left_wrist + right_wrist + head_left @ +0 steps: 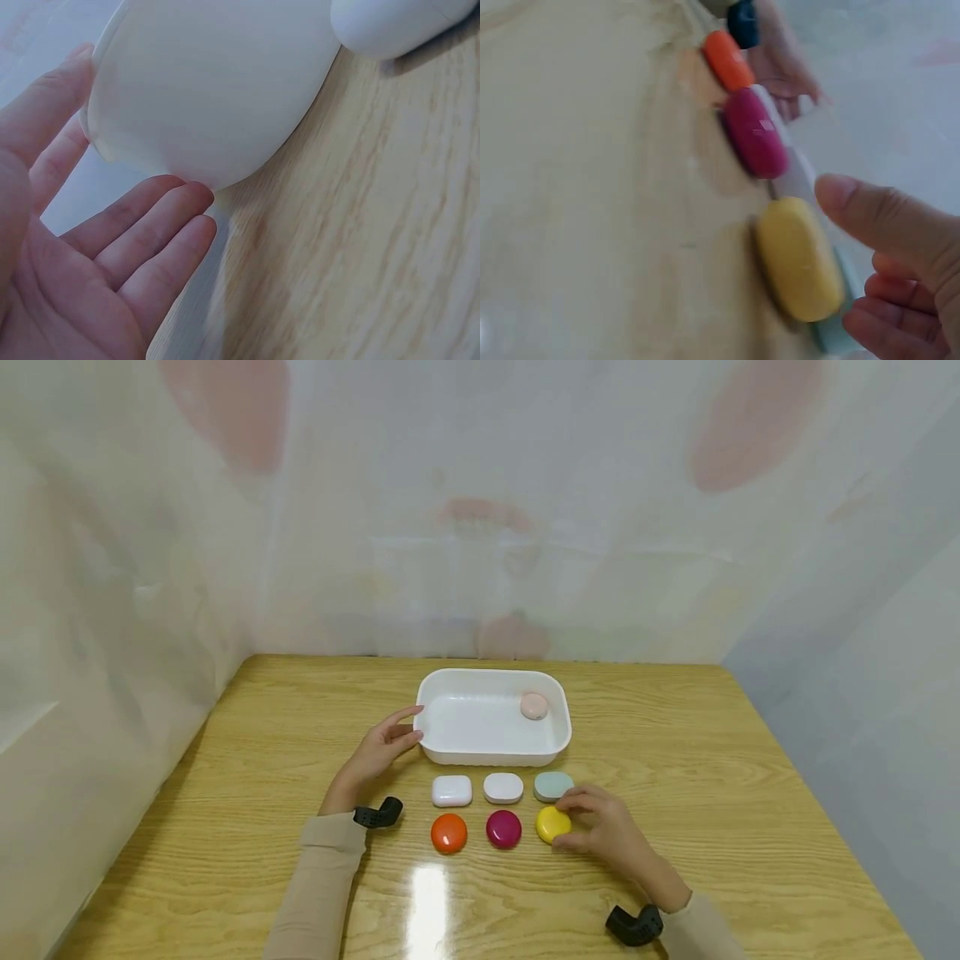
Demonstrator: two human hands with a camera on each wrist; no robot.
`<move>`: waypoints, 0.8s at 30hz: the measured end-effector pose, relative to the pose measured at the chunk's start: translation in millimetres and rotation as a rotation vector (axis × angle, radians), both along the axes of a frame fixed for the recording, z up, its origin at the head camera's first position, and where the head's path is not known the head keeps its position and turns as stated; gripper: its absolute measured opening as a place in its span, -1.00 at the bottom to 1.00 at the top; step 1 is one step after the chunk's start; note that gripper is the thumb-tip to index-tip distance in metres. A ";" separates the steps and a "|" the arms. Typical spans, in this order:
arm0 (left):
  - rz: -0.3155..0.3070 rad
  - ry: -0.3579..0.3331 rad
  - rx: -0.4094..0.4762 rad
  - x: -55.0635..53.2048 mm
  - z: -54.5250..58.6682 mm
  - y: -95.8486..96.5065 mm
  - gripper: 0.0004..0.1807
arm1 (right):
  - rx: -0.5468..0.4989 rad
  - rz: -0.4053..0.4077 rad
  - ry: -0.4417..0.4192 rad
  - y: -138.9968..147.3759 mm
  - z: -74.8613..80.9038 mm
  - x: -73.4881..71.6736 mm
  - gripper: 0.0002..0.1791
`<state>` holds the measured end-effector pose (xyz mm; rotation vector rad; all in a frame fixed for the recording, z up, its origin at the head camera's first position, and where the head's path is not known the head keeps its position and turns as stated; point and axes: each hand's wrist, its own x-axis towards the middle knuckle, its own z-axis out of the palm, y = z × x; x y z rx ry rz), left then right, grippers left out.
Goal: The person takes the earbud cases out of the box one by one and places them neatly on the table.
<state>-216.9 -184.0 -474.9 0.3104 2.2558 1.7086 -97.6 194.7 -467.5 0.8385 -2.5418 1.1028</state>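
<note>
My left hand [378,752] is at the left end of a white rectangular tub [491,758], thumb and fingertips touching its rim. In the left wrist view the fingers are extended and several fingertips lie against the tub's outer wall [217,90]. My right hand [607,828] is spread around the right side of a yellow rounded case [551,825], thumb and fingers near its edge. The right wrist view shows the thumb [885,214] apart from the yellow case [799,262]. A pale pink round case [534,706] lies inside the tub, at its right end.
In front of the tub stand a white case [452,791], another white oval case [503,787] and a pale green case [553,786]. Nearer are an orange round case [449,833] and a magenta round case [503,829]. Curtains enclose the wooden table [675,727] behind and beside.
</note>
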 end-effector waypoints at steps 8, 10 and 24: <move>0.004 -0.005 0.002 -1.0 -0.3 0.5 -0.37 | -0.339 -0.001 -0.079 8.6 10.8 -28.7 -0.74; 0.008 -0.012 0.000 -1.1 -0.7 0.3 -0.37 | -0.407 -0.073 -0.160 9.3 12.8 -37.5 -0.77; 0.003 0.008 0.002 -0.9 -2.5 -0.4 -0.38 | -0.598 -0.194 -0.467 5.9 -9.8 -99.6 -0.54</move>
